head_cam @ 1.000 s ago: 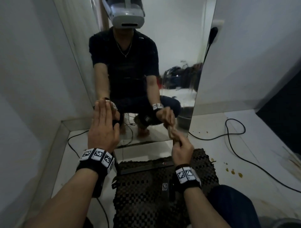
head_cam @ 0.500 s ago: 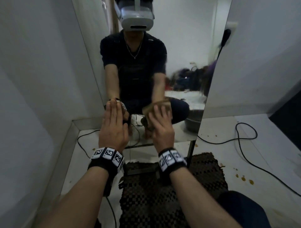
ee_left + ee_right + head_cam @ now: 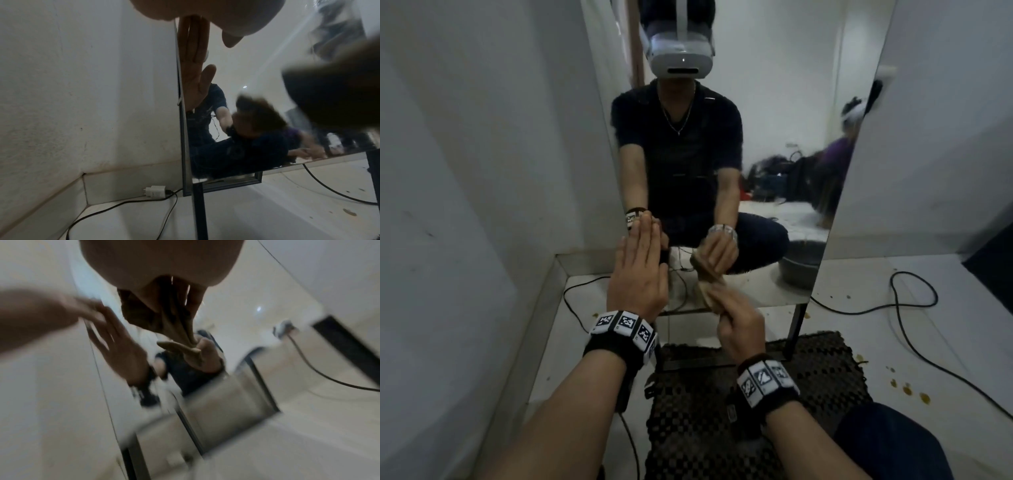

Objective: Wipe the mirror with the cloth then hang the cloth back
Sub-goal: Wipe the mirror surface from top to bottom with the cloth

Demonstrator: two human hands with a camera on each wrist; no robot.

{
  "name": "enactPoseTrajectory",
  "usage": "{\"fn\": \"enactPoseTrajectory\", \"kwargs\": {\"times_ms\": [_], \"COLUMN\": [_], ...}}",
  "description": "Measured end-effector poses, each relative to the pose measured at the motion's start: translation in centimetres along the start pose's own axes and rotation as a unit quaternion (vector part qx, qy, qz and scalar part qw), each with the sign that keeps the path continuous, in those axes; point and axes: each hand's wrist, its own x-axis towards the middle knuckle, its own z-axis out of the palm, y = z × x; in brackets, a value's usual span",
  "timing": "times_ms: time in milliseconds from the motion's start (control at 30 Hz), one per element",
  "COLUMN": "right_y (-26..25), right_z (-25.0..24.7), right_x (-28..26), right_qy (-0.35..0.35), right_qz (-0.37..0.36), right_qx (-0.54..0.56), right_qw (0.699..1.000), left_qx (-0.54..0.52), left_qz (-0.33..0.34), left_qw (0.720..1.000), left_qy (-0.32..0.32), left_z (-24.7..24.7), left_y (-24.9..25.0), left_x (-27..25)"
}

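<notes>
From the head view, the left hand point(image 3: 638, 277) lies flat against the mirror point(image 3: 774, 144) near its left edge, fingers point(image 3: 645, 240) straight and together. The right hand point(image 3: 739, 325) is curled round a bunched brown cloth point(image 3: 709, 291), which meets the glass low down, just above the mirror's bottom edge. The mirror stands on dark legs over a black woven mat point(image 3: 739, 411); a black cable point(image 3: 914, 315) loops across the white floor point(image 3: 893, 342) to the right (with a few brown spots beside it).

The left wrist view shows the left hand's fingertips point(image 3: 231, 39) straight at the glass, their reflection opposite. A white charger point(image 3: 155, 192) lies on the floor by the wall point(image 3: 72, 97).

The right wrist view is blurred, yet the cloth point(image 3: 156, 313) shows clamped in the right hand's fingers point(image 3: 152, 292), its tip touching its own reflection in the mirror point(image 3: 236, 296).
</notes>
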Motion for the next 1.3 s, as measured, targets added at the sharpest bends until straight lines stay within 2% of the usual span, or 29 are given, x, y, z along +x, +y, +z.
{"fn": "enactPoseTrajectory", "kwargs": {"times_ms": [100,167,233,300,533,633,700,800,900,1000,1100,1133,1200,1300], "right_y": [-5.5,-8.1,-8.9,-7.3,2.9,4.3,4.1,2.0,-1.5,-5.4,-8.2,-8.4,-7.3,-3.5], "right_z": [-2.0,-2.2,-0.9,1.5,7.6,8.4,7.9,4.9,-0.4,-7.5,-14.8,-16.6,-18.3,-16.8], "right_x": [7.1,11.2,13.3,12.4,-0.8,-3.9,-4.5,-2.3,3.9,12.4,21.2,23.6,26.4,24.1], "right_qy": [0.166,0.198,0.159,0.099,-0.045,-0.130,-0.143,-0.090,0.029,0.193,0.320,0.329,0.277,0.201], "right_qz": [-0.111,-0.179,-0.213,-0.221,-0.176,-0.150,-0.133,-0.117,-0.094,-0.147,-0.200,-0.190,-0.140,-0.119], "right_qx": [0.034,-0.006,-0.070,-0.126,-0.174,-0.188,-0.146,-0.045,0.037,0.045,-0.026,-0.057,-0.104,-0.147], "right_qw": [0.979,0.964,0.961,0.962,0.968,0.962,0.970,0.988,0.994,0.969,0.926,0.923,0.945,0.961], "left_qx": [0.017,0.024,0.022,0.008,0.008,0.022,0.036,0.055,0.049,0.012,-0.009,-0.006,0.003,0.009], "left_qz": [-0.030,-0.036,-0.035,-0.042,-0.016,-0.017,-0.018,-0.031,-0.031,0.033,0.031,0.021,0.007,-0.002], "left_qw": [0.999,0.999,0.999,0.999,1.000,1.000,0.999,0.998,0.998,0.996,0.992,0.992,0.994,0.995], "left_qy": [0.005,-0.005,-0.010,-0.006,-0.018,-0.013,-0.007,-0.015,0.019,0.086,0.123,0.121,0.111,0.104], "left_z": [0.0,0.4,0.9,1.2,1.8,1.8,1.8,1.4,0.1,-2.4,-5.7,-6.5,-7.2,-6.7], "left_y": [-0.3,-0.8,-0.9,-0.9,-2.0,-2.1,-1.9,-1.4,0.2,2.7,4.7,5.0,5.5,5.9], "left_x": [-0.8,-1.3,-1.3,-1.2,-1.2,-1.2,-1.3,-1.5,-1.0,1.8,6.7,8.1,10.1,10.7]}}
